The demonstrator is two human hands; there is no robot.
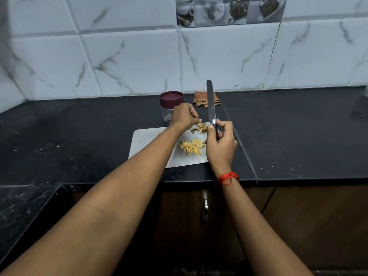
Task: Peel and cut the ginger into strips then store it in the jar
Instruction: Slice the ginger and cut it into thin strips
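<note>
A white cutting board [147, 144] is lying on the black bench [79, 136], and a clear jar [166, 112] wearing its maroon lid [171, 97] is standing just behind the board's far edge. The left hand [184, 116] is reaching over the board in front of the jar, fingers curled, fingertips meeting at a tan ginger piece [200, 124] among darker peel scraps [201, 130]; whether it is pinching that piece I cannot tell. Pale ginger strips [192, 148] are lying heaped on the board nearer the person. The right hand [221, 145] is gripping the handle of a knife [210, 100], its blade pointing up and away across a folded checked cloth [199, 99] by the wall.
</note>
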